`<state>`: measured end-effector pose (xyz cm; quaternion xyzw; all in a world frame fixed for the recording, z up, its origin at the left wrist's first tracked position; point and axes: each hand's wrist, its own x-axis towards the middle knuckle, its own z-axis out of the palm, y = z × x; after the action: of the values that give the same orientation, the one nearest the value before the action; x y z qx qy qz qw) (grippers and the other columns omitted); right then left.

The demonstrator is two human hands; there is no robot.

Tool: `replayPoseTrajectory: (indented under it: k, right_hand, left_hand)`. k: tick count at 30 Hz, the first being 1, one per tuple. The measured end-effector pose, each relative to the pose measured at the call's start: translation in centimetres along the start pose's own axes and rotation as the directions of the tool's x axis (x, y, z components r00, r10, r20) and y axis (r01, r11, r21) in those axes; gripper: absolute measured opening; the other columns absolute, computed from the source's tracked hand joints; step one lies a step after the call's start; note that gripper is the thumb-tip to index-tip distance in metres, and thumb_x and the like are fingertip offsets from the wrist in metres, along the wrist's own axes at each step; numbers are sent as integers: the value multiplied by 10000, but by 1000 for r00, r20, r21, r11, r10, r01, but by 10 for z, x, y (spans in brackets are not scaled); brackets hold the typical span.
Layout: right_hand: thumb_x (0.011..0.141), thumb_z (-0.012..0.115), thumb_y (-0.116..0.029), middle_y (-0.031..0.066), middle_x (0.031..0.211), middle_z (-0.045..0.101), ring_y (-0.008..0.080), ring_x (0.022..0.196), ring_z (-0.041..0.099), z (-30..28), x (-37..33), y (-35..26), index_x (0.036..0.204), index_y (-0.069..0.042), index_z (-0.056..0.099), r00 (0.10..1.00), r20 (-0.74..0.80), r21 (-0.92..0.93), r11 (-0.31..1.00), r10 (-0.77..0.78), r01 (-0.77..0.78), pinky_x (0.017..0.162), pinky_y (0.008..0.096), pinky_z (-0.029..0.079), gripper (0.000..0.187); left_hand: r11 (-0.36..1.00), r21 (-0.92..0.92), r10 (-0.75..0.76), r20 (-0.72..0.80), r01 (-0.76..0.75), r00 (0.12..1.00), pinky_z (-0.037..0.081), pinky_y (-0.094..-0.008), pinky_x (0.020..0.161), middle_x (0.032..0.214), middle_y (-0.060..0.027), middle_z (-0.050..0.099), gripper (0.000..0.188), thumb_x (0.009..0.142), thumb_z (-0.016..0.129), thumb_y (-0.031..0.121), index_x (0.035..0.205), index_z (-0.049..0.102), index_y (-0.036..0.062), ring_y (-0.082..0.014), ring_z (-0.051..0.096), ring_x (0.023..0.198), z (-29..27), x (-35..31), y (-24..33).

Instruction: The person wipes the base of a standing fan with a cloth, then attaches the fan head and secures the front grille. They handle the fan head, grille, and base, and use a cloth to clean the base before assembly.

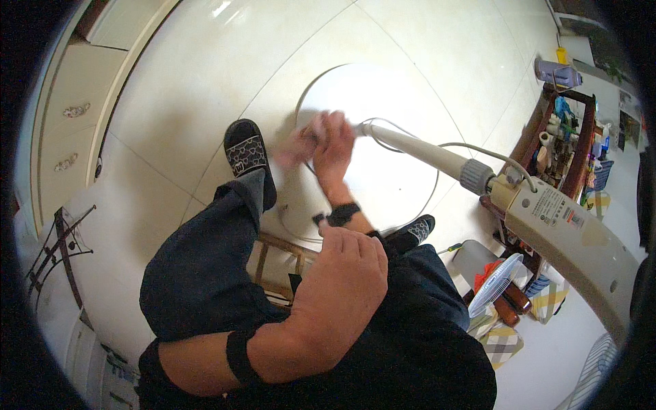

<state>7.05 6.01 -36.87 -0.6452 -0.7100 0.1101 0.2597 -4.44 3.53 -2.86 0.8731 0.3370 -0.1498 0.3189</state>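
A seated person's blurred left hand [295, 145] and right hand [335, 140], grips unclear, work where the fan pole [417, 145] meets its round base [372, 109]; tightening seems next

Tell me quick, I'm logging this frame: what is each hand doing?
Left hand: motion-blurred on the round white fan base; grip cannot be told.
Right hand: closed at the foot of the fan pole.

Round fan base [383, 171] glossy white plastic; pole [424, 152] smooth plastic; floor tiles [205, 82] glossy; trousers [205, 273] dark cloth.
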Motion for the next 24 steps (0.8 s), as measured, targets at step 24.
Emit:
replayPoseTrajectory:
  k: [24]
  right_hand:
    - [885, 627, -138, 62, 1552, 456, 326, 1456, 360, 12, -87, 33, 1384, -170, 617, 684, 621, -20, 865, -382, 501, 1200, 551, 294, 501]
  left_hand:
    - [990, 51, -122, -211, 135, 970, 499, -417, 913, 1047, -175, 679, 384, 955, 595, 156, 1275, 627, -53, -293, 652, 1003, 8, -15, -5]
